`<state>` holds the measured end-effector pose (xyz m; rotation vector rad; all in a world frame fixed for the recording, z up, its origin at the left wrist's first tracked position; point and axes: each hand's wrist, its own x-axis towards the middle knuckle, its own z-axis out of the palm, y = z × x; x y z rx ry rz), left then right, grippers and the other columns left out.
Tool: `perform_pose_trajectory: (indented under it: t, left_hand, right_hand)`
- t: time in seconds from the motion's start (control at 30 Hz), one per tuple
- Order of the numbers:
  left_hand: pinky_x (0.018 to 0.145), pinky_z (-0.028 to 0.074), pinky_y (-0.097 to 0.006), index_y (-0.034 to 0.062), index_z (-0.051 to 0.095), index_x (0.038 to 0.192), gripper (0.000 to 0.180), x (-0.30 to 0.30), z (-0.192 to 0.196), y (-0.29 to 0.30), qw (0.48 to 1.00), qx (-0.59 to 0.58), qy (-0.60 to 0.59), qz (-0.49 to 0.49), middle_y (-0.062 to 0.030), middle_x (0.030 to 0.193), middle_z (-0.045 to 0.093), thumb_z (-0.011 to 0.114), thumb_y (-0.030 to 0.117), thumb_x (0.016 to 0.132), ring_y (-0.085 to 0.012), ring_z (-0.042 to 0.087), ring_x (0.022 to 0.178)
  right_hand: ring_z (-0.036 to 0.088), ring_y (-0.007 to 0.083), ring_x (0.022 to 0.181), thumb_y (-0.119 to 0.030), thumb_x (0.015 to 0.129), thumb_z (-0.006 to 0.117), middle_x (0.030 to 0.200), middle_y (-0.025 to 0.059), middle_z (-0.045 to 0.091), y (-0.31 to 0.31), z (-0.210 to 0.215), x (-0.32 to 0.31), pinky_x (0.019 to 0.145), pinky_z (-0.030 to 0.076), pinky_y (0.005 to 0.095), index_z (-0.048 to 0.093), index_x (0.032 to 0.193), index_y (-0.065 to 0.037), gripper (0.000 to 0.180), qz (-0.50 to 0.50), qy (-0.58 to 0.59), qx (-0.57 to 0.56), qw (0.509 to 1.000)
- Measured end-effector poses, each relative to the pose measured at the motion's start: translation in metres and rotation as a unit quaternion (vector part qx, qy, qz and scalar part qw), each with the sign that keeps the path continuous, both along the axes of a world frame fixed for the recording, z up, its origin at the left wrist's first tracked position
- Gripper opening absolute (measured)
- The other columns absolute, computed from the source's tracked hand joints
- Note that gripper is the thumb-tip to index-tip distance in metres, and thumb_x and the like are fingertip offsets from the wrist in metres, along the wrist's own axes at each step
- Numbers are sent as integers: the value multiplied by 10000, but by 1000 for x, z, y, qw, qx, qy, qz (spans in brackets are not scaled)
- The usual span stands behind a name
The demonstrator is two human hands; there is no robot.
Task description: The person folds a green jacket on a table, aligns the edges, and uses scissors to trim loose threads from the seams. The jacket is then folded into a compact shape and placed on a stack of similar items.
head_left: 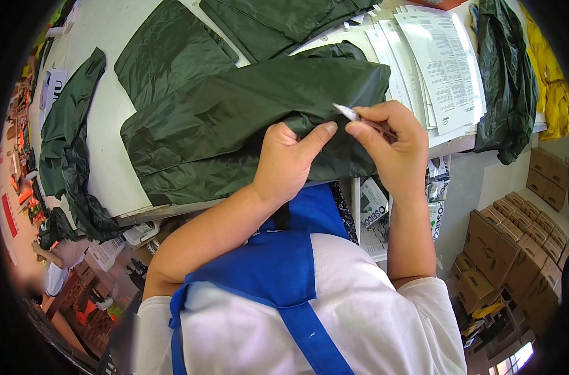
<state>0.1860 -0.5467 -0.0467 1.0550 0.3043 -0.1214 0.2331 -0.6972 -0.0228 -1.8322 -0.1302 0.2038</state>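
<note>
A dark green, shiny waterproof garment point(234, 106) lies folded across the table in front of me. My left hand point(284, 159) is closed on a pinched-up fold of it near the front edge, the thumb pointing right. Just to the right, my right hand point(394, 137) grips small thread snips point(346, 112), with the pale pointed tip aimed up and left over the fabric. Most of the handle is hidden in my fingers. The tip is close to the left thumb but apart from it.
More green garments point(172, 53) lie at the back of the white table point(109, 150), and one hangs over its left edge point(72, 137). Printed sheets point(437, 69) are stacked at the right, beside another green garment point(503, 81) and yellow ones point(550, 81). Cardboard boxes point(484, 250) stand at lower right.
</note>
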Motion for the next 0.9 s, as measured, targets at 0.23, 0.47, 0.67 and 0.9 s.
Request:
perform_pose_trajectory:
  t: [0.23, 0.47, 0.67, 0.9]
  left_hand:
    - [739, 467, -248, 34, 620, 1058, 177, 1, 3, 0, 993, -110, 45, 15, -4, 988, 643, 603, 77, 887, -70, 572, 863]
    - [767, 488, -307, 60, 592, 1091, 207, -3, -3, 6, 983, -162, 89, -17, -48, 1040, 639, 589, 76, 884, -133, 599, 912]
    - [818, 495, -344, 79, 563, 1145, 250, -4, 0, 7, 970, -222, 95, -21, -48, 1096, 626, 585, 89, 896, -151, 585, 992]
    - [740, 474, -268, 60, 572, 1127, 254, -3, 11, -2, 984, -168, 65, 18, -31, 1062, 631, 626, 113, 885, -114, 586, 932]
  right_hand:
    - [458, 28, 664, -125, 853, 660, 723, -50, 486, -10, -10, 8, 603, 371, 170, 574, 1059, 11, 262, -176, 51, 154, 971]
    - [364, 2, 517, -97, 881, 619, 759, -43, 494, -12, -24, -9, 431, 266, 168, 506, 1069, -69, 222, -166, 246, 294, 909]
    - [467, 25, 666, 0, 798, 684, 834, -33, 499, 1, -8, -10, 537, 359, 157, 477, 1116, -36, 381, -150, 93, 243, 954]
    - [545, 108, 661, 38, 720, 693, 829, 34, 548, -1, 12, -13, 558, 424, 219, 672, 882, -43, 182, -60, -164, -68, 982]
